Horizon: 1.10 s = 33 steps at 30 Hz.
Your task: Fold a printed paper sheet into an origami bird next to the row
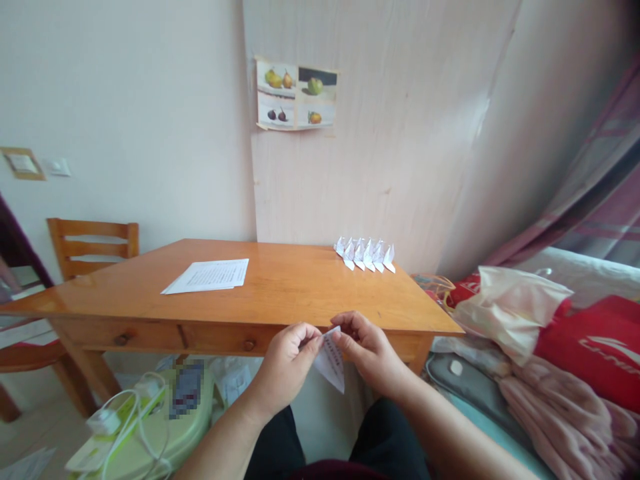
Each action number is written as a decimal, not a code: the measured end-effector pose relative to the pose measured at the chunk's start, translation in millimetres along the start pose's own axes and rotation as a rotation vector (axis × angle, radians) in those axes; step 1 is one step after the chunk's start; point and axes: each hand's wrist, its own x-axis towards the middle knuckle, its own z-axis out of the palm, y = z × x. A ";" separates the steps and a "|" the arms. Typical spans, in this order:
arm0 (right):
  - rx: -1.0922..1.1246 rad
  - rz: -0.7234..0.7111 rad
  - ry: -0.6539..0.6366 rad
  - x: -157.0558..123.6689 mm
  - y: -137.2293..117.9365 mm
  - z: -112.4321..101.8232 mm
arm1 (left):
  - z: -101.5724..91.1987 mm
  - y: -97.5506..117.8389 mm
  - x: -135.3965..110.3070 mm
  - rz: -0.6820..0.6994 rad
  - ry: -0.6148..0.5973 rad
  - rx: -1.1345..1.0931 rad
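Between my two hands is a small folded piece of printed paper [330, 363], narrowing to a point at its lower end. My left hand [295, 357] pinches its upper left edge between thumb and fingers. On the other side my right hand [365, 347] grips the top right part with thumb and forefinger. Both hands are just off the front edge of the wooden table [280, 280], above my lap. Far right on the table stand several folded paper figures [367, 255] in close rows. A stack of printed sheets [210, 275] lies at the left.
A wooden chair [95, 243] stands beyond the table's left end. Below left, a pale green container [187, 433] carries white cables [133, 417]. To the right are a red bag [595, 347], a cream bag [505, 307] and pink fabric [560, 413]. Fruit pictures [297, 97] hang on the wall.
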 end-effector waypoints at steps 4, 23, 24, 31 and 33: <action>-0.175 -0.037 -0.036 1.6 -5.1 -5.3 | 1.2 2.4 -0.6 0.045 0.016 0.099; -0.107 -0.013 -0.082 -3.5 -5.9 -9.8 | -4.0 1.8 -2.9 -0.013 -0.071 0.046; -0.168 -0.026 -0.084 -3.9 -6.8 -9.4 | -3.8 2.1 -3.2 -0.002 -0.072 0.062; -0.258 -0.096 -0.056 -7.9 -11.2 -7.7 | -1.6 3.3 -5.0 0.004 -0.097 0.067; -0.239 -0.096 -0.050 -8.4 -10.3 -8.8 | -1.2 1.7 -5.3 -0.019 -0.101 0.026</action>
